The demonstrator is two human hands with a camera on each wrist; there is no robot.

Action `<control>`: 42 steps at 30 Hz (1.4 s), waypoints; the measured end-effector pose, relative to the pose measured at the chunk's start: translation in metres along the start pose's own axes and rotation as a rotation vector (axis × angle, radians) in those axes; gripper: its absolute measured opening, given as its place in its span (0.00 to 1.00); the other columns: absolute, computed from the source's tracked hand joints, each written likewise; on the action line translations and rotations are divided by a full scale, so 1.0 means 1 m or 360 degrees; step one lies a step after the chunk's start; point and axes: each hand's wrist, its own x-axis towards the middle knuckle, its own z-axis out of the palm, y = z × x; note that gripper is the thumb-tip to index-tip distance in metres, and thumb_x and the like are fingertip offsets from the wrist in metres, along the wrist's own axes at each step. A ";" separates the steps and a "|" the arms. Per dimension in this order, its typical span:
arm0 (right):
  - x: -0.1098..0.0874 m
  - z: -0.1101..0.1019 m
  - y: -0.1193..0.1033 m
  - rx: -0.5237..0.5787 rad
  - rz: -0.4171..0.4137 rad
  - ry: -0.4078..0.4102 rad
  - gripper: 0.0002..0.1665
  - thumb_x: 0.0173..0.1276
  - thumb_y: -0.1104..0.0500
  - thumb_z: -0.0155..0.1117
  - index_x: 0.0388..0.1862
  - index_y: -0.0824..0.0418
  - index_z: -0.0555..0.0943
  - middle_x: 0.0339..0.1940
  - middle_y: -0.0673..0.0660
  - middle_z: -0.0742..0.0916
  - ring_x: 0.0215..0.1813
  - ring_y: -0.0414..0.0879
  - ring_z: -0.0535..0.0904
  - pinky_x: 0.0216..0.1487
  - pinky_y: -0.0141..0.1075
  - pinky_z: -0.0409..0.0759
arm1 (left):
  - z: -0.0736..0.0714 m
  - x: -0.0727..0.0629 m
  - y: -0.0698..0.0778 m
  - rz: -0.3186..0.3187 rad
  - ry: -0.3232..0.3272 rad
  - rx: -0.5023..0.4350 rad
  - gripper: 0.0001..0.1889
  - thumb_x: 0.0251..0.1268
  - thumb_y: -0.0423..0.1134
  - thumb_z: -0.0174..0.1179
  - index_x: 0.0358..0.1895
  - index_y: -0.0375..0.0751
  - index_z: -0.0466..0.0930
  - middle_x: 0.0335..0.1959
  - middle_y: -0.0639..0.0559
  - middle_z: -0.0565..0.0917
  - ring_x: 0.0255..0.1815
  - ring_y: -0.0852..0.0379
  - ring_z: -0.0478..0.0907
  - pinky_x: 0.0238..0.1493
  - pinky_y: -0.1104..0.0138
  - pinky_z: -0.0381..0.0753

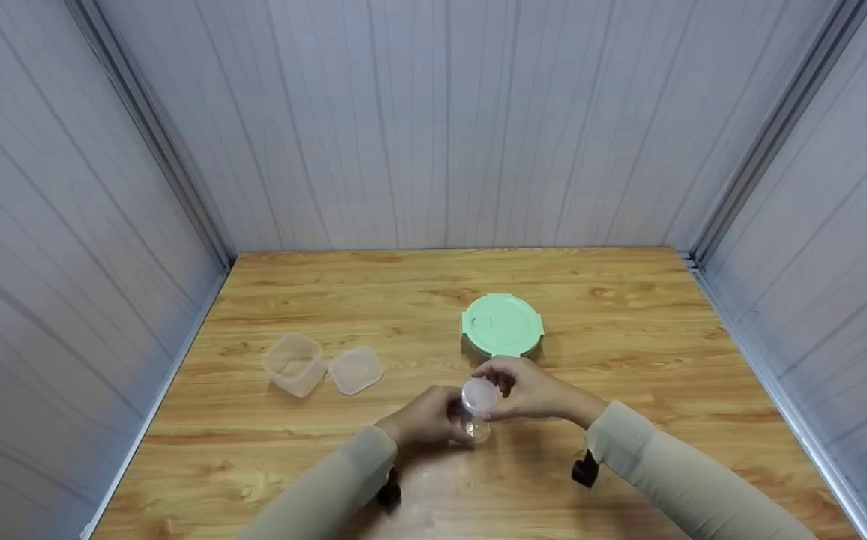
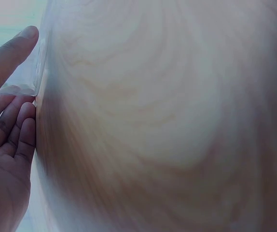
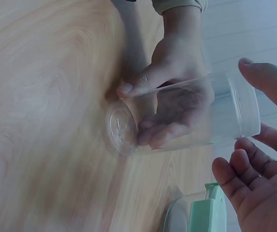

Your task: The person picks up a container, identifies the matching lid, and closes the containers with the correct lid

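Note:
A clear plastic jar with a translucent whitish lid stands between my hands in the head view. My left hand holds the jar's body from the left; through the clear wall its curled fingers show in the right wrist view. My right hand has its thumb and fingers around the lid from the right. Seen from the right wrist, the lid sits on the jar's mouth, with fingertips right at its rim. The left wrist view catches only part of the left hand and the jar's lower edge.
Just beyond the right hand is a round container with a mint-green clip lid. An open translucent square box and its flat lid lie on the left of the wooden table. Pale panel walls surround the table's back and sides.

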 end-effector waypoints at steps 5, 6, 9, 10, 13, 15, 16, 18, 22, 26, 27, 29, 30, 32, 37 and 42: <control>0.001 -0.003 0.001 -0.0032 -0.0089 -0.0013 0.33 0.59 0.56 0.88 0.61 0.64 0.86 0.45 0.61 0.88 0.43 0.58 0.82 0.46 0.36 0.81 | 0.001 0.001 -0.001 0.0003 0.0002 -0.0002 0.25 0.52 0.41 0.87 0.55 0.46 0.89 0.45 0.61 0.90 0.43 0.68 0.81 0.53 0.71 0.83; 0.001 -0.003 0.001 -0.0034 -0.0105 -0.0007 0.32 0.58 0.57 0.88 0.60 0.65 0.86 0.45 0.61 0.88 0.42 0.57 0.82 0.45 0.36 0.81 | 0.001 0.001 -0.001 0.0005 0.0003 0.0001 0.25 0.52 0.40 0.87 0.55 0.45 0.89 0.45 0.61 0.90 0.43 0.68 0.81 0.53 0.71 0.83; 0.002 -0.003 0.002 -0.0052 -0.0125 0.0015 0.31 0.57 0.58 0.88 0.57 0.65 0.87 0.44 0.62 0.89 0.41 0.54 0.81 0.43 0.37 0.81 | 0.001 0.001 -0.001 0.0011 0.0003 0.0008 0.25 0.53 0.40 0.87 0.55 0.44 0.89 0.44 0.61 0.89 0.42 0.68 0.81 0.51 0.71 0.83; 0.002 -0.003 0.001 -0.0059 -0.0122 0.0021 0.30 0.56 0.58 0.89 0.57 0.65 0.87 0.44 0.61 0.89 0.40 0.54 0.81 0.42 0.38 0.82 | 0.001 0.001 -0.001 0.0015 0.0004 0.0010 0.25 0.53 0.40 0.86 0.55 0.44 0.89 0.43 0.61 0.89 0.42 0.69 0.80 0.51 0.72 0.82; 0.002 -0.002 0.001 -0.0078 -0.0092 0.0040 0.30 0.55 0.58 0.89 0.55 0.65 0.88 0.43 0.60 0.89 0.40 0.55 0.81 0.41 0.36 0.80 | 0.000 0.002 -0.001 0.0020 -0.0003 0.0009 0.25 0.54 0.39 0.86 0.55 0.43 0.88 0.43 0.62 0.87 0.42 0.69 0.79 0.50 0.72 0.81; 0.002 -0.001 0.000 -0.0095 -0.0069 0.0054 0.29 0.55 0.57 0.89 0.54 0.64 0.88 0.42 0.58 0.89 0.40 0.55 0.81 0.41 0.35 0.80 | 0.000 0.002 -0.001 0.0025 -0.0004 0.0012 0.25 0.54 0.39 0.86 0.55 0.43 0.88 0.43 0.63 0.87 0.43 0.69 0.79 0.51 0.72 0.81; 0.001 -0.001 0.000 -0.0094 -0.0061 0.0058 0.29 0.54 0.58 0.89 0.53 0.64 0.87 0.42 0.58 0.89 0.40 0.55 0.81 0.41 0.35 0.79 | 0.000 0.002 0.000 0.0022 -0.0006 0.0016 0.25 0.54 0.39 0.86 0.55 0.43 0.88 0.43 0.63 0.87 0.42 0.69 0.79 0.50 0.73 0.80; 0.001 0.000 0.000 -0.0105 -0.0047 0.0069 0.28 0.54 0.58 0.89 0.52 0.64 0.87 0.41 0.57 0.89 0.39 0.53 0.80 0.41 0.34 0.79 | 0.000 0.002 0.000 0.0024 -0.0006 0.0019 0.25 0.54 0.39 0.86 0.55 0.44 0.88 0.43 0.64 0.86 0.42 0.69 0.79 0.49 0.73 0.80; 0.000 0.002 -0.001 -0.0117 -0.0044 0.0085 0.28 0.53 0.58 0.89 0.51 0.64 0.87 0.40 0.55 0.88 0.39 0.53 0.80 0.40 0.35 0.80 | -0.001 0.002 0.000 0.0030 -0.0006 0.0042 0.24 0.55 0.39 0.85 0.55 0.44 0.88 0.40 0.64 0.85 0.39 0.69 0.78 0.45 0.73 0.80; 0.000 0.002 -0.001 -0.0103 -0.0056 0.0087 0.28 0.54 0.58 0.89 0.51 0.65 0.87 0.40 0.56 0.88 0.39 0.59 0.81 0.39 0.33 0.79 | -0.001 0.002 0.000 0.0033 -0.0003 0.0052 0.24 0.54 0.37 0.84 0.55 0.42 0.88 0.38 0.64 0.85 0.38 0.69 0.78 0.43 0.73 0.79; 0.000 0.003 -0.001 -0.0102 -0.0049 0.0085 0.28 0.54 0.58 0.89 0.51 0.64 0.87 0.40 0.55 0.88 0.39 0.58 0.81 0.40 0.32 0.78 | -0.001 0.001 0.000 0.0033 -0.0002 0.0049 0.24 0.54 0.37 0.84 0.55 0.42 0.88 0.38 0.63 0.85 0.38 0.69 0.78 0.43 0.73 0.80; 0.000 0.003 -0.001 -0.0105 -0.0038 0.0085 0.28 0.54 0.57 0.89 0.51 0.64 0.87 0.40 0.55 0.88 0.39 0.53 0.80 0.40 0.30 0.77 | -0.001 0.001 0.000 0.0034 0.0002 0.0047 0.24 0.54 0.37 0.84 0.55 0.43 0.88 0.39 0.63 0.86 0.38 0.69 0.78 0.45 0.73 0.80; 0.000 0.003 -0.001 -0.0104 -0.0027 0.0086 0.28 0.55 0.57 0.89 0.51 0.64 0.87 0.40 0.55 0.88 0.38 0.49 0.79 0.40 0.29 0.76 | 0.000 0.001 0.000 0.0034 0.0003 0.0044 0.25 0.54 0.37 0.84 0.56 0.43 0.88 0.40 0.63 0.86 0.39 0.69 0.78 0.46 0.73 0.81; 0.001 0.004 -0.001 -0.0097 -0.0004 0.0088 0.28 0.55 0.57 0.89 0.51 0.63 0.87 0.40 0.54 0.88 0.38 0.41 0.78 0.41 0.28 0.75 | 0.000 0.001 0.000 0.0033 0.0006 0.0035 0.25 0.54 0.37 0.85 0.57 0.44 0.88 0.41 0.63 0.87 0.40 0.69 0.79 0.47 0.73 0.81; 0.000 0.006 0.000 -0.0066 0.0026 0.0102 0.27 0.55 0.57 0.89 0.51 0.63 0.87 0.40 0.53 0.87 0.39 0.46 0.80 0.41 0.33 0.80 | 0.001 0.000 0.000 0.0026 0.0012 -0.0015 0.26 0.53 0.37 0.85 0.57 0.45 0.88 0.43 0.62 0.89 0.41 0.69 0.80 0.49 0.72 0.82; -0.002 0.007 0.000 -0.0034 -0.0002 0.0122 0.26 0.58 0.56 0.89 0.50 0.63 0.87 0.41 0.56 0.88 0.41 0.53 0.82 0.42 0.37 0.83 | 0.001 -0.001 0.002 0.0010 0.0014 -0.0003 0.29 0.51 0.38 0.87 0.59 0.46 0.88 0.46 0.61 0.90 0.43 0.68 0.81 0.52 0.71 0.82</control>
